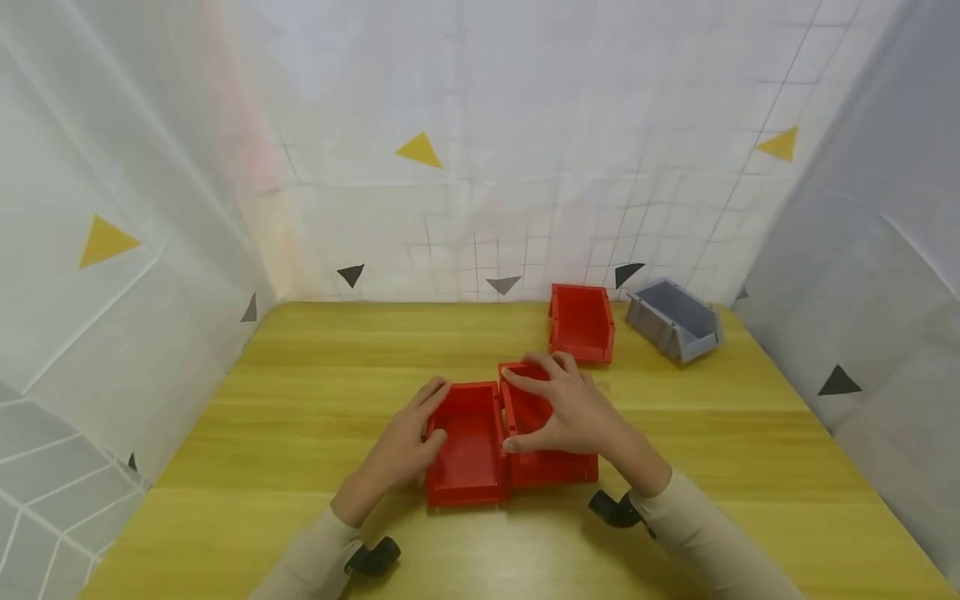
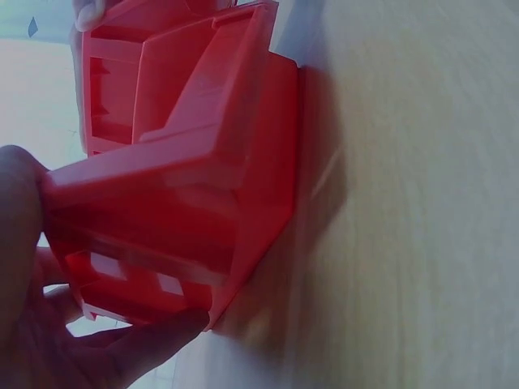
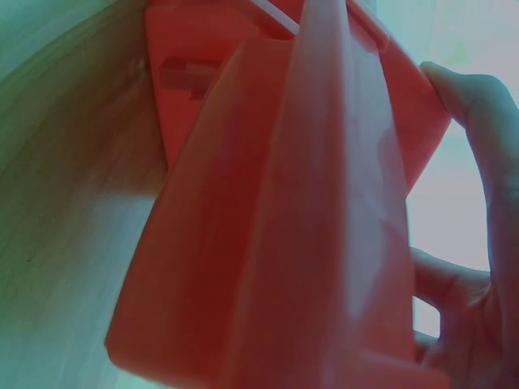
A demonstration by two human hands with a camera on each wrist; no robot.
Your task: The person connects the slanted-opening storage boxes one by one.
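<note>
Two red storage bins stand side by side on the table, nearly touching. My left hand [image 1: 405, 442] grips the left red bin [image 1: 471, 458] by its outer wall. In the left wrist view, the thumb lies at the rim and a finger [image 2: 166, 336] presses the wall's outside. Over the right red bin [image 1: 555, 477] arches my right hand [image 1: 573, 408], thumb on the wall beside the left bin, fingertips at the far rim. That bin's near end [image 3: 243, 243] fills much of the right wrist view and hides part of the right hand's hold.
Another red bin [image 1: 581, 325] sits near the back of the wooden table [image 1: 330, 350]. To its right stands a grey bin [image 1: 678, 317], turned at an angle. White sheeting [image 1: 495, 100] with triangle marks encloses the table's back and sides.
</note>
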